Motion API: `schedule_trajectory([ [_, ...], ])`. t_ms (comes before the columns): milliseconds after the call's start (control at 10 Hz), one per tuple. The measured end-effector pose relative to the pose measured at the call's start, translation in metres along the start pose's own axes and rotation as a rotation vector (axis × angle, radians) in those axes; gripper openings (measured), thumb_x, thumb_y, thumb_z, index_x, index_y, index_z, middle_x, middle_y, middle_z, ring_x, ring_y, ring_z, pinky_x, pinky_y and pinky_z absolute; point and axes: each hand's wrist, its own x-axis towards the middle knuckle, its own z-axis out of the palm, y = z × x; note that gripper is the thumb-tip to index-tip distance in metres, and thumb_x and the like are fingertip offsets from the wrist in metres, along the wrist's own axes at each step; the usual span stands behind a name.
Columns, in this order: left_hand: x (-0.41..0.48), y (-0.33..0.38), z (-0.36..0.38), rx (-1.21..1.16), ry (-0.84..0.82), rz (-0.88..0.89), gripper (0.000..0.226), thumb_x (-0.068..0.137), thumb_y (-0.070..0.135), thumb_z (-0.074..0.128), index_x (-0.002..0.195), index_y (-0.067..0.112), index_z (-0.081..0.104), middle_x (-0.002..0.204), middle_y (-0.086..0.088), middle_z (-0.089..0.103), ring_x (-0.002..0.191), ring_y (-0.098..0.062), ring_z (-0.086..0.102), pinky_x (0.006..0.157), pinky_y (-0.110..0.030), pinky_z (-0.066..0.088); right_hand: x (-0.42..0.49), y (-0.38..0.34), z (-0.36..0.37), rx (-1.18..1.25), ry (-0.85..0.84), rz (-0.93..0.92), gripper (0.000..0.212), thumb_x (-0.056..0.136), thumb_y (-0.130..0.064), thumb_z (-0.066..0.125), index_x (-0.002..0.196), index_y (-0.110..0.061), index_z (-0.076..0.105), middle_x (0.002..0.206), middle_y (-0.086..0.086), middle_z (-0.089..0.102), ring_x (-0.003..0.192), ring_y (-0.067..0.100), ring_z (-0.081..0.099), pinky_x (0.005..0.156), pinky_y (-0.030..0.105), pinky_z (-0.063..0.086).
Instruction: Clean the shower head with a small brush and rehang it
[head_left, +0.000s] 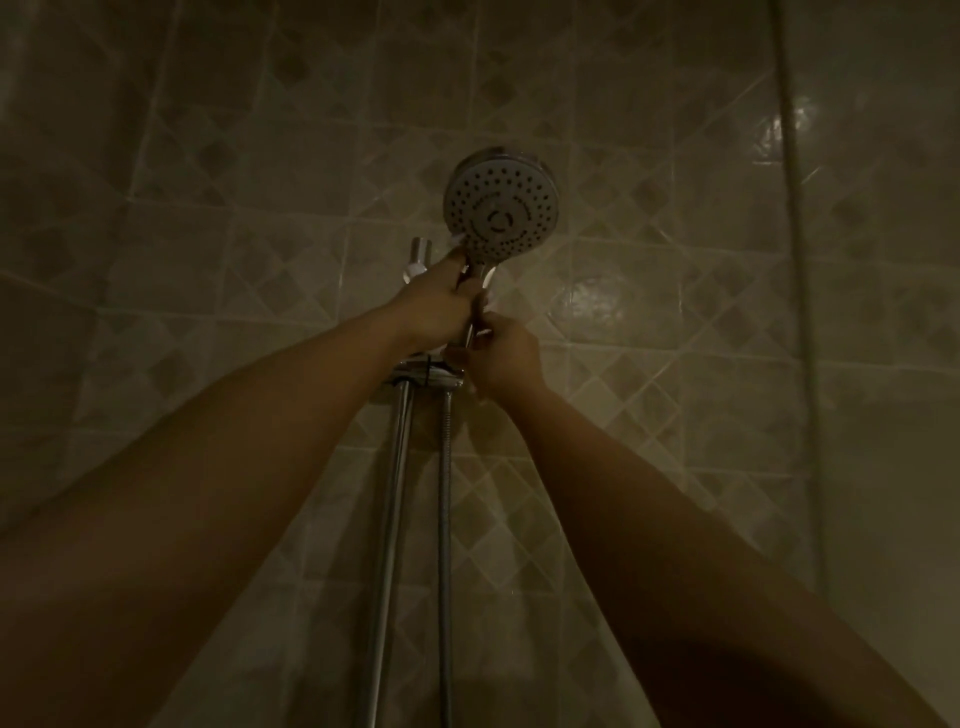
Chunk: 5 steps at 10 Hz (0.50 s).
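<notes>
Tiling (675, 260) is seen across the whole dim view, glossy under the weak light. The chrome rail (395, 493) is fixed upright on it, and the metal hose (444, 519) is hung straight down just beside the rail. The shower head (498, 208) is held high against the wall, its face turned out toward the camera and its handle pointed down at the holder (431, 375) on the rail. Whether the handle's tip is seated in the holder cannot be told, because it is hidden by the hands.

The left hand (434, 306) is wrapped round the handle just under the face. The right hand (501, 358) is closed lower down, and its fingers appear pinched on the handle's bottom end just above the holder.

Risk from here: if either grip is eased before the handle is properly seated, the shower head could be dropped and swung on the hose into the wall. Slick chrome could be lost from so light a pinch. The holder could also be twisted or slid down the rail if too much force is applied. In this gloom, seating is best confirmed by feel.
</notes>
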Motion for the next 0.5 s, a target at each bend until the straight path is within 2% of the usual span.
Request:
schedule_trajectory([
  [100, 0.000, -0.003, 0.002, 0.069, 0.018, -0.055, 0.023, 0.099, 0.027, 0.041, 0.114, 0.015, 0.054, 0.120, -0.021, 0.056, 0.099, -0.027, 0.061, 0.090, -0.037, 0.053, -0.004, 0.005, 0.004, 0.026, 0.012, -0.001, 0.036, 0.081, -0.025, 0.075, 0.115, -0.017, 0.065, 0.091, 0.003, 0.067, 0.083, 0.021, 0.064, 0.068, 0.027, 0.050],
  [200, -0.002, 0.000, 0.003, 0.060, 0.025, -0.108, 0.022, 0.099, 0.031, 0.041, 0.106, 0.014, 0.054, 0.116, -0.019, 0.062, 0.109, -0.032, 0.061, 0.100, -0.051, 0.048, -0.006, 0.006, 0.003, 0.012, -0.010, -0.017, 0.027, 0.086, -0.017, 0.068, 0.113, -0.016, 0.066, 0.092, 0.002, 0.068, 0.086, 0.021, 0.065, 0.069, 0.026, 0.048],
  [300, -0.002, 0.002, 0.005, 0.080, 0.036, -0.145, 0.033, 0.098, 0.037, 0.041, 0.113, 0.011, 0.054, 0.117, -0.025, 0.061, 0.110, -0.041, 0.059, 0.100, -0.055, 0.046, -0.010, 0.006, -0.004, -0.017, -0.094, -0.044, 0.029, 0.088, -0.014, 0.065, 0.116, -0.009, 0.064, 0.106, 0.011, 0.071, 0.097, 0.027, 0.067, 0.090, 0.037, 0.052],
  [400, -0.012, 0.007, 0.007, 0.185, 0.056, -0.231, 0.048, 0.097, 0.045, 0.039, 0.122, 0.007, 0.053, 0.122, -0.025, 0.060, 0.109, -0.041, 0.059, 0.094, -0.043, 0.049, -0.027, 0.000, -0.013, -0.170, -0.209, -0.028, 0.035, 0.088, -0.014, 0.064, 0.121, -0.003, 0.063, 0.121, 0.019, 0.065, 0.113, 0.035, 0.061, 0.100, 0.043, 0.047],
  [500, -0.042, 0.015, 0.001, 0.527, -0.016, -0.259, 0.056, 0.097, 0.044, 0.041, 0.138, 0.006, 0.044, 0.125, -0.016, 0.061, 0.108, -0.033, 0.060, 0.082, -0.031, 0.043, -0.049, -0.007, -0.022, -0.257, -0.345, 0.041, 0.043, 0.089, -0.016, 0.065, 0.129, -0.003, 0.057, 0.131, 0.019, 0.057, 0.121, 0.033, 0.055, 0.103, 0.038, 0.045],
])
